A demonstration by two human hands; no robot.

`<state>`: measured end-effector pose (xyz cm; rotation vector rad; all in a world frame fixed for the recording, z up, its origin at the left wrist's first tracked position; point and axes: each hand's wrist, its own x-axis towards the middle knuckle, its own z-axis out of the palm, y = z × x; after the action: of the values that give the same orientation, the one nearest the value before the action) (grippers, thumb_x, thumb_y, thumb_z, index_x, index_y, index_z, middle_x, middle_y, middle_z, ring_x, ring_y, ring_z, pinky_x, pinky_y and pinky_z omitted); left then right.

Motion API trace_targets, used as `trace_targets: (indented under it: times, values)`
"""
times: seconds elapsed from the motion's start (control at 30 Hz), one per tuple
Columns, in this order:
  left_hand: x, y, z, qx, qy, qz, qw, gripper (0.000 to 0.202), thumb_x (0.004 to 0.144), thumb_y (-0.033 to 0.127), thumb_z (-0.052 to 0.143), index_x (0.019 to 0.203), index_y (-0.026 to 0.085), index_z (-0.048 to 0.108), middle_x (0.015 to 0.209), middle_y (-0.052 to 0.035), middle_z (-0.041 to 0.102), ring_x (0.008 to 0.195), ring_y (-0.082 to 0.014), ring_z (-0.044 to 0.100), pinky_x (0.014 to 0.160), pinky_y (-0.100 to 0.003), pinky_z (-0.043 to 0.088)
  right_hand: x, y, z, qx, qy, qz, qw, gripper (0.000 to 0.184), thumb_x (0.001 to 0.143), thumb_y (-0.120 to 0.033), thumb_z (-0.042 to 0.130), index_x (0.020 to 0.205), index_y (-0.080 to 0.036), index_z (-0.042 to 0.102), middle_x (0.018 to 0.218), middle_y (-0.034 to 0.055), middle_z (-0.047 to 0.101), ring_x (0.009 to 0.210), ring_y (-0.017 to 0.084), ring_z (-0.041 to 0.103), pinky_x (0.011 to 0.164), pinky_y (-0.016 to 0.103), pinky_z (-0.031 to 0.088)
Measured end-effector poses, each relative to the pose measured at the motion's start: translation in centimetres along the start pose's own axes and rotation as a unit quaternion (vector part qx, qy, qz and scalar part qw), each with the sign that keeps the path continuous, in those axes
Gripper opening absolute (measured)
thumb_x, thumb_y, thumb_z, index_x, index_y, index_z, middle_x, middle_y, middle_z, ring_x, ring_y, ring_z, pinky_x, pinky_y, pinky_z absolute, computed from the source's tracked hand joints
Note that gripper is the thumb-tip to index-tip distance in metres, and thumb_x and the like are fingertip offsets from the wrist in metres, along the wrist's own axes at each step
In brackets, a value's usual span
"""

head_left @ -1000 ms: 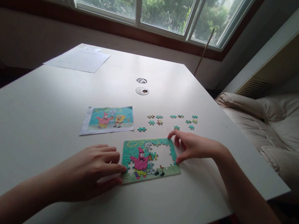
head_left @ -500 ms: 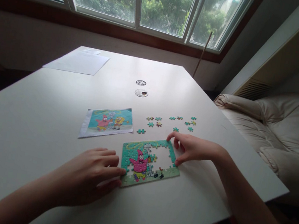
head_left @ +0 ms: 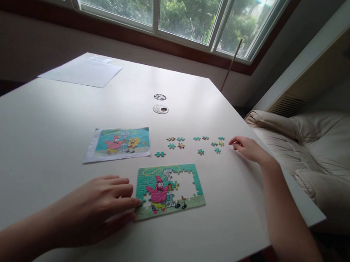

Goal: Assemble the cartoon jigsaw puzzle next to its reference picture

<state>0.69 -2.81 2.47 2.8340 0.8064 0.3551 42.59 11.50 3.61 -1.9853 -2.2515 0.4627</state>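
A partly assembled cartoon jigsaw puzzle (head_left: 170, 190) lies on the white table (head_left: 44, 137), with a gap in its right half. My left hand (head_left: 99, 210) rests flat beside the puzzle's left edge, fingers stretched out and fingertips touching it. My right hand (head_left: 247, 147) reaches out to the right end of a scatter of several loose puzzle pieces (head_left: 195, 142), fingers extended low over the table; nothing shows in it. A printed reference picture (head_left: 121, 144) of the same cartoon lies behind the puzzle to the left.
A sheet of paper (head_left: 83, 71) lies at the table's far left. Two round cable holes (head_left: 161, 103) sit mid-table. A cream cushioned sofa (head_left: 334, 152) stands close off the table's right edge. Windows run along the far wall, and a thin stick (head_left: 230, 66) leans there.
My right hand has left the puzzle's upper right corner and moved away to the right end of the loose pieces. The left hand has stayed at the puzzle's left edge.
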Motion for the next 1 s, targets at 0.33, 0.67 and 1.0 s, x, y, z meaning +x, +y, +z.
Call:
trace_targets:
  times: [0.33, 0.67, 1.0]
  values:
    - [0.0, -0.2, 0.1, 0.002, 0.002, 0.003, 1.000, 0.019, 0.089, 0.018, 0.046, 0.096, 0.023, 0.062, 0.071, -0.0033, 0.058, 0.065, -0.0174, 0.054, 0.061, -0.030, 0.041, 0.3, 3.0, 0.0, -0.012, 0.027, 0.045, 0.999, 0.028, 0.080, -0.019, 0.044, 0.096, -0.014, 0.067, 0.082, 0.0078, 0.068, 0.073, 0.018, 0.059, 0.067, 0.026, 0.042]
    - [-0.1, -0.2, 0.2, -0.003, 0.002, -0.005, 1.000, 0.017, 0.088, 0.019, 0.048, 0.095, 0.024, 0.063, 0.072, -0.0028, 0.058, 0.065, -0.0172, 0.054, 0.061, -0.029, 0.040, 0.7, 2.9, 0.3, 0.002, 0.019, 0.038, 0.999, 0.029, 0.072, -0.010, 0.044, 0.084, -0.017, 0.069, 0.078, 0.0026, 0.069, 0.072, 0.014, 0.060, 0.066, 0.021, 0.042]
    - [-0.2, -0.2, 0.2, -0.002, 0.002, 0.000, 1.000, 0.016, 0.089, 0.019, 0.047, 0.095, 0.024, 0.061, 0.071, -0.0029, 0.057, 0.065, -0.0175, 0.053, 0.061, -0.030, 0.038, 0.5, 2.6, 0.1, -0.006, 0.016, 0.048, 0.999, 0.026, 0.070, -0.013, 0.045, 0.074, -0.018, 0.070, 0.069, 0.0009, 0.067, 0.066, 0.014, 0.058, 0.062, 0.021, 0.039]
